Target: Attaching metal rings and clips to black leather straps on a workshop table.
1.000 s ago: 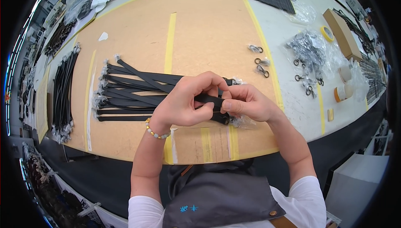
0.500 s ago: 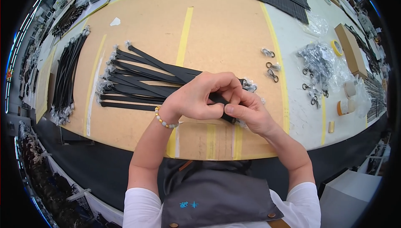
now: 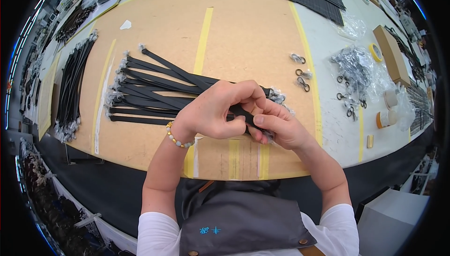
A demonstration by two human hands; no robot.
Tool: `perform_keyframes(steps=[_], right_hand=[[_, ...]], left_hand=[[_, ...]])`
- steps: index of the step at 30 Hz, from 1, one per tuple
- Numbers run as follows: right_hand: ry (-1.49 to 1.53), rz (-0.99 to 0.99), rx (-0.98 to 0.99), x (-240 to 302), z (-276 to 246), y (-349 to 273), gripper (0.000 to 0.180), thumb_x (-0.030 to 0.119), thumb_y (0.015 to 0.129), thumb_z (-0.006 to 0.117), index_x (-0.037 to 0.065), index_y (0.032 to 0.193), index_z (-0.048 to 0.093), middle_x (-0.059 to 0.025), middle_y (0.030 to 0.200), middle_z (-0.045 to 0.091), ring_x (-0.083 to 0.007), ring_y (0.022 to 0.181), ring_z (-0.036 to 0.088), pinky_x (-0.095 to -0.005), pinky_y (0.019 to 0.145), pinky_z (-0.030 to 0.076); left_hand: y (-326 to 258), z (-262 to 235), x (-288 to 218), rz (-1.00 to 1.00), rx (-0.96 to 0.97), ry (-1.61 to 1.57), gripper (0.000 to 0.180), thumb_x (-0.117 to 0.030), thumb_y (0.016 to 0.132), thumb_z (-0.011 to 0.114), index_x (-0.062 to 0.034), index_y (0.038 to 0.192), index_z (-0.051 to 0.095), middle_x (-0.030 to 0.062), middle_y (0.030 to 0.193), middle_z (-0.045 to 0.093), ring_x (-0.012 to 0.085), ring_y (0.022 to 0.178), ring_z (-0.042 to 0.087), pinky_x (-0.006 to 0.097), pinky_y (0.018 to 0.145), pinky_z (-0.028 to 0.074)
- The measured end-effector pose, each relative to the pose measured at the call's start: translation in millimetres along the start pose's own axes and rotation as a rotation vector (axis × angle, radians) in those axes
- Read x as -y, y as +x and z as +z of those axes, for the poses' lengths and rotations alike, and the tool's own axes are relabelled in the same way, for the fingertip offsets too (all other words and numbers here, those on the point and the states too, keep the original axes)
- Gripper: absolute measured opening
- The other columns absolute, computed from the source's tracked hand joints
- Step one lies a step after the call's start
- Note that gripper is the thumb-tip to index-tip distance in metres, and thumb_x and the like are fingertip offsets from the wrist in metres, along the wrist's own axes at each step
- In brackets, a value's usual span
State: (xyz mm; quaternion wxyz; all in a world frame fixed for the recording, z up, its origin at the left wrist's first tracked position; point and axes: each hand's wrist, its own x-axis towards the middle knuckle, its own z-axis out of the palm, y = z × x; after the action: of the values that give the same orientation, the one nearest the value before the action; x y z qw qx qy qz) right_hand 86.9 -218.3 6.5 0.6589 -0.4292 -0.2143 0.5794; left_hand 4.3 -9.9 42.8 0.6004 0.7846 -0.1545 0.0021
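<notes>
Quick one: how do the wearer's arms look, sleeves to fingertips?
Short white sleeves, bare forearms, no gloves. Left wrist has a bracelet of gold and pale beads. Right wrist: nothing worn that shows. No cables or markings visible.

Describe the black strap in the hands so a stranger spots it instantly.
Find the tan board on the white table. Nearer its front edge, the left hand and right hand come together. The black strap is the one held between them; similar straps lie fanned out on the board.
</notes>
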Motion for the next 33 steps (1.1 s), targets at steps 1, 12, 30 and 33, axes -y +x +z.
perform_keyframes(steps=[1,12,30,33], right_hand=[[0.0,0.0,-0.001,-3,-1,1,0.033,0.023,0.107,0.057,0.003,0.133,0.057,0.0017,0.087,0.06,-0.0051,0.074,0.059,-0.0224,0.065,0.05],[-0.189,0.002,-0.035,11,-2,-1,0.022,0.022,0.105,0.064,0.003,0.116,0.062,0.0029,0.084,0.06,-0.0041,0.074,0.058,-0.0224,0.066,0.049],[-1.415,-0.231,-0.411,18,7,0,0.036,0.027,0.083,0.086,0.0,0.09,0.063,-0.0124,0.097,0.066,-0.0238,0.086,0.059,-0.037,0.073,0.048],[-1.668,-0.51,-0.409,17,21,8,0.094,0.04,0.065,0.095,-0.001,0.137,0.05,-0.0223,0.142,0.049,-0.043,0.134,0.043,-0.0495,0.113,0.038]], left_hand=[[1,2,1,0.0,0.001,0.0,0.035,-0.002,0.065,0.053,0.0012,0.098,0.062,0.002,0.073,0.064,0.0075,0.062,0.051,0.021,0.056,0.039],[3,-2,-2,0.013,-0.007,0.063,0.033,-0.004,0.071,0.057,0.001,0.104,0.061,0.0056,0.069,0.063,0.0123,0.06,0.059,0.025,0.058,0.046],[-83,-102,81,-0.268,-0.282,0.881,0.057,-0.051,0.096,0.065,-0.0015,0.124,0.066,0.0157,0.134,0.063,0.029,0.13,0.056,0.043,0.111,0.04],[-107,-98,71,-0.325,-0.252,0.938,0.072,-0.061,0.096,0.06,-0.0019,0.138,0.058,0.0168,0.15,0.052,0.0303,0.144,0.043,0.046,0.121,0.027]])
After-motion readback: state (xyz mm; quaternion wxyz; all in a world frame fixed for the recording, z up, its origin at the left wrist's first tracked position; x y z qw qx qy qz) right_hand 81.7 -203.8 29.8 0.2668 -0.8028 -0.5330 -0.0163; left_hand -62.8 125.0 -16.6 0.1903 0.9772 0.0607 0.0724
